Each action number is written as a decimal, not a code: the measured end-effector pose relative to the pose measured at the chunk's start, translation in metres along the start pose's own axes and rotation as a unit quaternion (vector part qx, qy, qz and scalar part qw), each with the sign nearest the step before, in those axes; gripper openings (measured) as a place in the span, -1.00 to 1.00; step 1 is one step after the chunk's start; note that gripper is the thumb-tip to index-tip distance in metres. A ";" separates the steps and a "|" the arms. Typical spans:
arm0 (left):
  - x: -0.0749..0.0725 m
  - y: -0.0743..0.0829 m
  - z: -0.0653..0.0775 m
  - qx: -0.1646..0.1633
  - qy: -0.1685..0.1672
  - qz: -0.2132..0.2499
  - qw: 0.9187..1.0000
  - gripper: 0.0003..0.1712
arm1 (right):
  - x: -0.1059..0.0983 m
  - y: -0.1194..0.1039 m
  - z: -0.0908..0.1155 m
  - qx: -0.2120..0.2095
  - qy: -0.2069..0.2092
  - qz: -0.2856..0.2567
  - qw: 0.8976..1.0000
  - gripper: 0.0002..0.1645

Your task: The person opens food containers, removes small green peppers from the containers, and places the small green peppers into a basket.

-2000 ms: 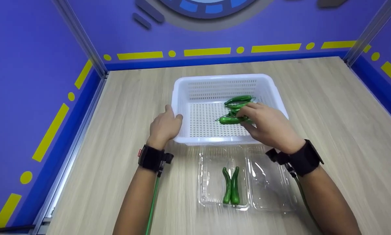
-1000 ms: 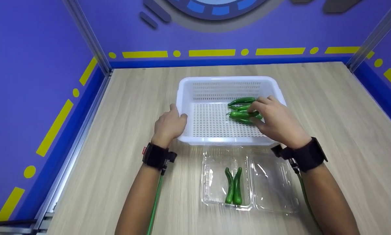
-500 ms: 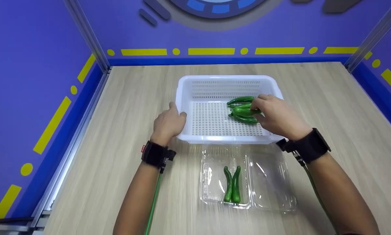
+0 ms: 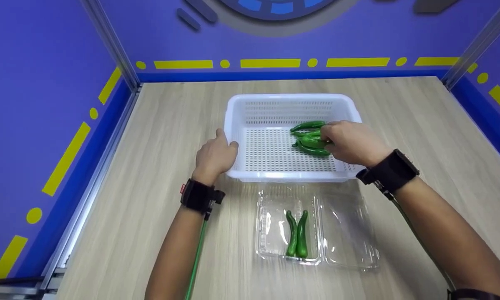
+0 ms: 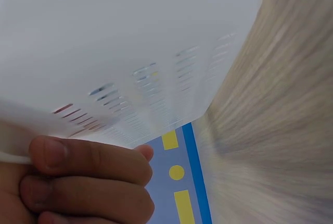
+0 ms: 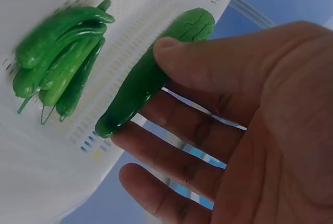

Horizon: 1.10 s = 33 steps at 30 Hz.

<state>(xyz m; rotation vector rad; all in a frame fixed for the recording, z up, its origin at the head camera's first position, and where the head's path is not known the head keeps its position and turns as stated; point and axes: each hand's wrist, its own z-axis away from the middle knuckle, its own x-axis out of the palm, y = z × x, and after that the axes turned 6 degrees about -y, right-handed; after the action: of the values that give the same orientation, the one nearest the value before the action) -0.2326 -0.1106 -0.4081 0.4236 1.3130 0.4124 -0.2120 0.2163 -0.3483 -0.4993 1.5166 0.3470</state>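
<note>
My left hand [image 4: 217, 155] grips the left rim of a white plastic basket [image 4: 287, 176], its fingers curled by the outer wall in the left wrist view. Inside the basket's right half, my right hand [image 4: 353, 141] pinches a small green cucumber [image 6: 138, 81] between thumb and fingers. The right wrist view shows it raised apart from a pile of several glossy green cucumbers [image 6: 60, 52], some with thin stems. Two slim green cucumbers [image 4: 301, 237] lie side by side in the clear clamshell box [image 4: 270, 250] in front of the basket.
The clamshell's transparent lid [image 4: 347, 237] lies flat to the right, hinged to the box. All stands on a wood-grain table [image 4: 183, 116]. Blue walls [image 4: 45, 104] with yellow marks enclose its back and sides. A green cable [image 4: 195, 262] runs along the left forearm.
My right hand has shifted right within the basket and now pinches one cucumber, with its forearm swung outward. The left hand keeps its hold on the rim. The two boxed cucumbers have not moved.
</note>
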 end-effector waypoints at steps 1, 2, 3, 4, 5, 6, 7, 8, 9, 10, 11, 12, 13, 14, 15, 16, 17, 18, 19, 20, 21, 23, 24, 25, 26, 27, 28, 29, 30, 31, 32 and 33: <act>0.000 0.000 0.000 -0.001 -0.001 0.002 1.000 -0.32 | 0.000 0.000 -0.002 -0.001 -0.005 0.002 1.000 -0.83; -0.001 0.000 0.000 -0.002 -0.002 0.002 1.000 -0.31 | 0.000 0.000 -0.003 -0.002 -0.010 0.005 1.000 -0.82; -0.001 0.000 0.000 -0.002 -0.002 0.003 1.000 -0.30 | 0.000 -0.001 -0.004 -0.003 -0.015 0.008 1.000 -0.81; -0.002 0.000 0.000 -0.001 -0.002 0.004 1.000 -0.30 | 0.000 0.000 -0.006 -0.005 -0.019 0.010 1.000 -0.80; -0.002 0.000 -0.001 0.000 -0.002 0.006 1.000 -0.29 | 0.000 0.000 -0.008 -0.007 -0.022 0.012 1.000 -0.80; -0.002 0.000 -0.001 0.001 -0.001 0.008 1.000 -0.28 | 0.000 0.001 -0.009 -0.009 -0.024 0.014 1.000 -0.79; -0.002 0.000 -0.001 0.002 -0.001 0.007 1.000 -0.28 | 0.000 0.002 -0.011 -0.011 -0.026 0.017 0.999 -0.78; -0.002 0.000 -0.001 0.003 -0.001 0.006 1.000 -0.28 | 0.000 0.003 -0.013 -0.012 -0.027 0.020 0.999 -0.78; -0.003 0.000 -0.001 0.004 0.001 0.005 1.000 -0.29 | 0.001 0.004 -0.015 -0.013 -0.029 0.025 0.999 -0.76; -0.002 0.000 -0.001 0.004 0.002 0.002 1.000 -0.31 | 0.001 0.005 -0.018 -0.014 -0.030 0.028 0.999 -0.75; -0.002 0.000 -0.001 0.003 0.003 0.000 1.000 -0.32 | 0.001 0.005 -0.020 -0.015 -0.033 0.030 0.999 -0.74; -0.002 0.000 -0.001 0.002 0.004 -0.002 1.000 -0.33 | 0.001 0.006 -0.022 -0.013 -0.039 0.032 0.999 -0.74; -0.002 0.000 -0.001 0.002 0.005 -0.003 1.000 -0.34 | 0.001 0.007 -0.023 -0.013 -0.044 0.032 0.998 -0.73; -0.002 0.001 -0.001 0.002 0.005 -0.004 1.000 -0.33 | 0.002 0.008 -0.025 -0.012 -0.050 0.033 0.998 -0.72; -0.002 0.001 -0.001 0.002 0.006 -0.004 1.000 -0.33 | 0.002 0.008 -0.027 -0.011 -0.056 0.033 0.998 -0.70; -0.002 0.001 -0.002 0.002 0.007 -0.003 1.000 -0.32 | 0.002 0.009 -0.028 -0.009 -0.062 0.032 0.998 -0.69; -0.002 0.001 -0.002 0.002 0.006 -0.002 1.000 -0.31 | 0.002 0.010 -0.030 -0.008 -0.068 0.031 0.997 -0.68; -0.002 0.001 -0.002 0.001 0.006 -0.002 1.000 -0.30 | 0.002 0.011 -0.032 -0.009 -0.074 0.030 0.997 -0.66; -0.002 0.001 -0.002 0.000 0.005 -0.002 1.000 -0.30 | 0.002 0.012 -0.034 -0.013 -0.079 0.029 0.996 -0.64; -0.002 0.001 -0.003 0.000 0.005 -0.002 1.000 -0.29 | 0.003 0.012 -0.037 -0.014 -0.087 0.029 0.996 -0.62; -0.002 0.001 -0.002 -0.002 0.005 -0.002 1.000 -0.29 | 0.004 0.013 -0.039 -0.018 -0.094 0.029 0.995 -0.62; -0.001 0.001 -0.002 -0.003 0.002 -0.002 1.000 -0.27 | 0.006 0.013 -0.043 -0.024 -0.110 0.028 0.993 -0.64; -0.001 0.001 -0.002 -0.004 0.002 -0.001 1.000 -0.26 | 0.007 0.013 -0.044 -0.027 -0.119 0.028 0.992 -0.66; -0.001 0.001 -0.002 -0.003 0.001 -0.001 1.000 -0.25 | 0.008 0.013 -0.045 -0.029 -0.128 0.028 0.991 -0.68; 0.000 0.001 -0.002 -0.003 0.000 -0.001 1.000 -0.24 | 0.009 0.013 -0.046 -0.030 -0.136 0.030 0.990 -0.71; 0.000 0.002 -0.002 -0.003 -0.001 -0.001 1.000 -0.23 | 0.010 0.012 -0.047 -0.034 -0.142 0.031 0.989 -0.72; 0.000 0.002 -0.002 -0.003 -0.002 -0.001 1.000 -0.23 | 0.010 0.012 -0.047 -0.037 -0.150 0.032 0.988 -0.71; 0.000 0.002 -0.002 -0.003 -0.002 -0.002 1.000 -0.24 | 0.011 0.011 -0.048 -0.040 -0.156 0.032 0.986 -0.68; 0.000 0.002 -0.002 -0.003 -0.001 -0.002 1.000 -0.25 | 0.011 0.010 -0.048 -0.042 -0.160 0.033 0.986 -0.64; 0.000 0.001 -0.002 -0.003 -0.001 -0.002 1.000 -0.26 | 0.012 0.010 -0.048 -0.040 -0.164 0.033 0.985 -0.59; -0.001 0.001 -0.002 -0.003 0.000 -0.003 1.000 -0.27 | 0.013 0.010 -0.049 -0.038 -0.170 0.034 0.984 -0.54; -0.001 0.001 -0.001 -0.003 0.001 -0.003 1.000 -0.28 | 0.013 0.009 -0.049 -0.034 -0.175 0.036 0.983 -0.49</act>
<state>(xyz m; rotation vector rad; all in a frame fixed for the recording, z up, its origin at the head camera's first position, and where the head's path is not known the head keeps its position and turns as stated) -0.2342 -0.1100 -0.4068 0.4156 1.3143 0.4120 -0.2584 0.1979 -0.3618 -0.4121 1.1850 0.5174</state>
